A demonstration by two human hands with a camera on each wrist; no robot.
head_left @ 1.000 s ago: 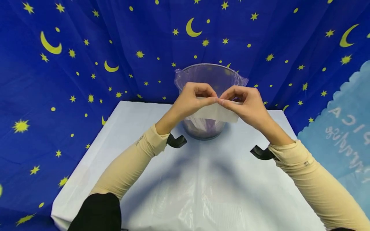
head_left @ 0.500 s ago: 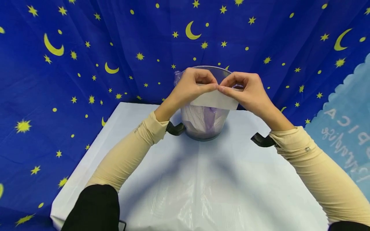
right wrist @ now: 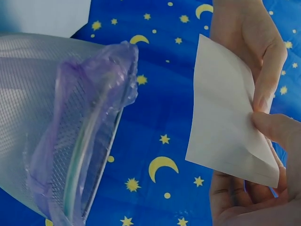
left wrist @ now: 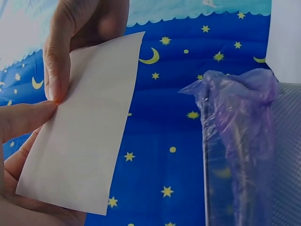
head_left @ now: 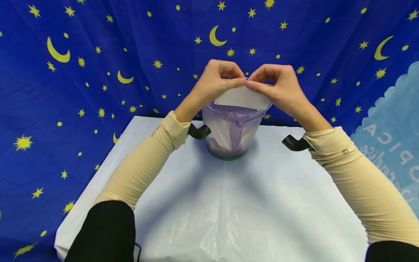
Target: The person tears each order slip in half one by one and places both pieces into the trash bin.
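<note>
A white rectangular piece of paper (head_left: pixel 240 97) hangs from both hands in front of the upper part of a mesh bin. My left hand (head_left: pixel 214 80) pinches its top edge between thumb and fingers. Right beside it, my right hand (head_left: pixel 281 84) pinches the same edge, the two thumb tips touching at the middle. In the left wrist view the paper (left wrist: pixel 87 127) looks blank and slightly curved. The mesh bin (head_left: pixel 226 134), lined with a thin purple plastic bag (head_left: pixel 237 118), stands upright below and behind the paper. Hands and paper hide most of its rim.
The bin stands near the back of a table with a white cover (head_left: pixel 222 203). Behind it hangs a blue cloth (head_left: pixel 163 43) with yellow moons and stars. A light blue panel with lettering (head_left: pixel 392 134) is at the right.
Both hands have risen with the paper, from in front of the bin's middle to its rim. The bag's knot and more of the bin's front now show below the paper.
</note>
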